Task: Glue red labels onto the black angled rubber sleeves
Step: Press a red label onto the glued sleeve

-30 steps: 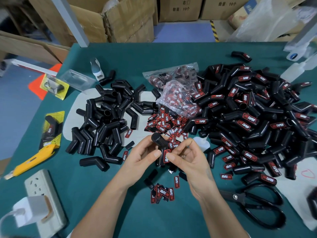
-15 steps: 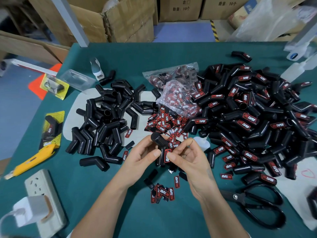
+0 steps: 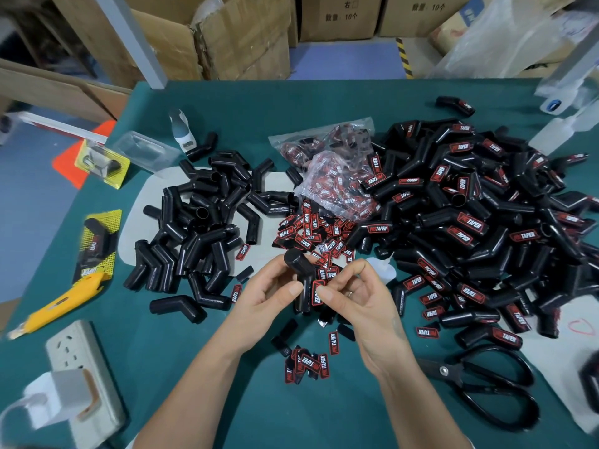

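Head view, step in hand: the person is pressing a red label point(image 3: 317, 291) onto the lower leg of one black angled sleeve point(image 3: 303, 280), held up just above the near middle of the worktop point(image 3: 324, 102).
Left hand: the left hand point(image 3: 275, 291) is curling round the sleeve, thumb lying against its lower leg and fingers wrapping behind the bend, so the upper end is sticking up past the fingertips.
Right hand: the right hand point(image 3: 351, 294) is pinching at the label's edge with thumb and forefinger, the other fingers arching loosely above.
Bare sleeves: an unlabelled pile point(image 3: 201, 228) is lying toward the left side of the worktop, partly on a pale sheet.
Finished sleeves: a much larger labelled heap point(image 3: 479, 228) is filling the right side, which suggests the job is well along, though plenty are waiting.
Loose labels: a scatter point(image 3: 311, 231) is sitting at the centre beside a clear bag of labels point(image 3: 334, 176); a smaller cluster point(image 3: 308, 364) is lying near the front edge between the forearms.
Other items: black scissors point(image 3: 486, 387) are resting near the front right corner, a yellow utility knife point(image 3: 61, 303) and a power strip point(image 3: 81, 377) near the front left.
Next move, as a judgement: the label probably needs smoothing flat along the curved rubber until its edges are seating, then the sleeve is going to the right-hand heap and a bare one is being fetched from the left. Whether glue is already on the label cannot be told.
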Motion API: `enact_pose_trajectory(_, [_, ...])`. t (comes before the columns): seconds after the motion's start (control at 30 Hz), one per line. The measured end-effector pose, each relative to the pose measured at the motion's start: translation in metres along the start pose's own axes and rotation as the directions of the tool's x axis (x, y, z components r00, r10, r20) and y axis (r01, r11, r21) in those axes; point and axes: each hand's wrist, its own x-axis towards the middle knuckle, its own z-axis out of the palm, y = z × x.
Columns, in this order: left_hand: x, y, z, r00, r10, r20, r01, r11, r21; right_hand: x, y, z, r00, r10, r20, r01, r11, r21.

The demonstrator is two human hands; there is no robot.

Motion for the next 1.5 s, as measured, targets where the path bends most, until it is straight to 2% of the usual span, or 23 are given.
enact_pose_trajectory(1.5, [0.0002,-0.0024,0.0008,1.000,-0.019,0.008,0.019,1.000,0.000,0.0005,0.0043,0.0026,1.000,-0.012,-0.011,0.012,1.000,-0.003])
